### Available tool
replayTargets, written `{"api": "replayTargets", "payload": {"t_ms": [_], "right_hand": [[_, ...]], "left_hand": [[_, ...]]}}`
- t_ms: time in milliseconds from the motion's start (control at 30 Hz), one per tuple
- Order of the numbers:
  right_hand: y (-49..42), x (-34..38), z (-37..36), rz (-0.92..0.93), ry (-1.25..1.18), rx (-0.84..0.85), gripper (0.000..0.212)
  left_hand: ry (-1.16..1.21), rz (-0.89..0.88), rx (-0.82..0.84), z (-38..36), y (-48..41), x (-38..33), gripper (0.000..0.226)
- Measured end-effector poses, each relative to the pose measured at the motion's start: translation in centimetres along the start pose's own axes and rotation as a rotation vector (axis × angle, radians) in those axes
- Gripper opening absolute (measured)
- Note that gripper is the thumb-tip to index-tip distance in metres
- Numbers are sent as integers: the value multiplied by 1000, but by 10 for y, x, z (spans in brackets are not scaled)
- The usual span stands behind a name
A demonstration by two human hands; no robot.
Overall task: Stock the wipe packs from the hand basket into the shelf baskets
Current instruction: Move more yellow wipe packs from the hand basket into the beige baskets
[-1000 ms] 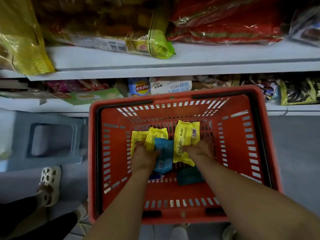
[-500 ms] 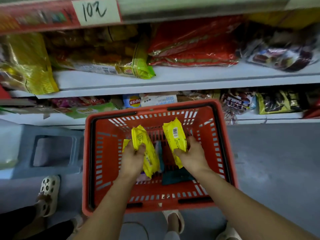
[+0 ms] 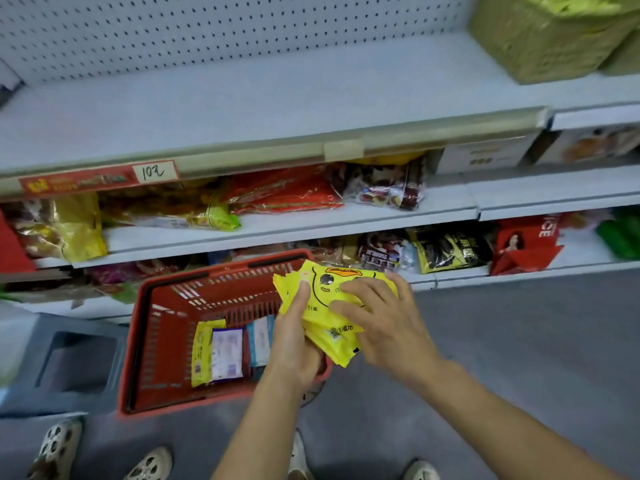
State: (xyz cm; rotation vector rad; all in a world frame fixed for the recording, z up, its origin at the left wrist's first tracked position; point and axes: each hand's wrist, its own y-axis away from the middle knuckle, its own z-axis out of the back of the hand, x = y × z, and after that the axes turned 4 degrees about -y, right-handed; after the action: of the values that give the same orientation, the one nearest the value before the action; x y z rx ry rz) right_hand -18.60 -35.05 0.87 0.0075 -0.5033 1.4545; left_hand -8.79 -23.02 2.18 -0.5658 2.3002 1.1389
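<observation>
Wipe packs, yellow, duck-face print (image 3: 332,299). Head view: one bundle of several, held clear of the hand basket (image 3: 145,341), over its right rim and in front of the lower shelves.

Left grip (image 3: 294,344): yours, closed round the bundle from beneath, thumb pressed on top.

Right grip (image 3: 384,323): fingers laid almost straight across the top pack, steadying it. The thumb is hidden, so you cannot say it pinches.

Hand basket, red, slotted: stands on the floor (image 3: 519,341), close against the shelving. Its contents are the remaining packs (image 3: 221,351), one yellow and at least two pale or blue-white, lying flat on the bottom. Anything under your left forearm is hidden.

Shelf basket, green, woven (image 3: 540,39): far right on the top shelf (image 3: 242,109), above the bundle and well apart from it. Yellow stock shows at its brim, too blurred to name.

Top shelf: white board with pegboard back, carrying that basket at its right end.

Snack bags (image 3: 284,192): on the middle and lower shelves, not part of the job.

Grey stool (image 3: 69,362): left of the hand basket, touching it or just beside it; you cannot tell which.

Status, as a judgement: this bundle is picked up but not yet placed, and it has to travel up and right to the green basket. The hand basket is not emptied, so at least one more round is left. You are partway through; no finer figure is possible.
</observation>
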Motion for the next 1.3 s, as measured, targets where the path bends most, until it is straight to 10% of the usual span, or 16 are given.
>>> {"api": "replayTargets", "payload": {"t_ms": [333,533,800,933,1167,1300], "right_hand": [[59,-82,163,-672,-588,23,71],[67,-115,243,-782,-844,150,38],[49,-184,259,-1008,-1425,-606,20],[33,-224,275,-848,-1429,-480,28],[-22,-341,329,-909,-1456,-495,72],[-56,-399,360,-934,-1293,-445,45]], "left_hand": [[-346,-224,-39,-156,49,52,41],[-474,-156,82,-231,53,59,56],[-395,-85,280,-312,10,63,79],[-480,-321,157,-355,-32,53,30],[-724,-585,237,-437,-100,12,17],[-832,-644,271,-483,-136,-15,18]]}}
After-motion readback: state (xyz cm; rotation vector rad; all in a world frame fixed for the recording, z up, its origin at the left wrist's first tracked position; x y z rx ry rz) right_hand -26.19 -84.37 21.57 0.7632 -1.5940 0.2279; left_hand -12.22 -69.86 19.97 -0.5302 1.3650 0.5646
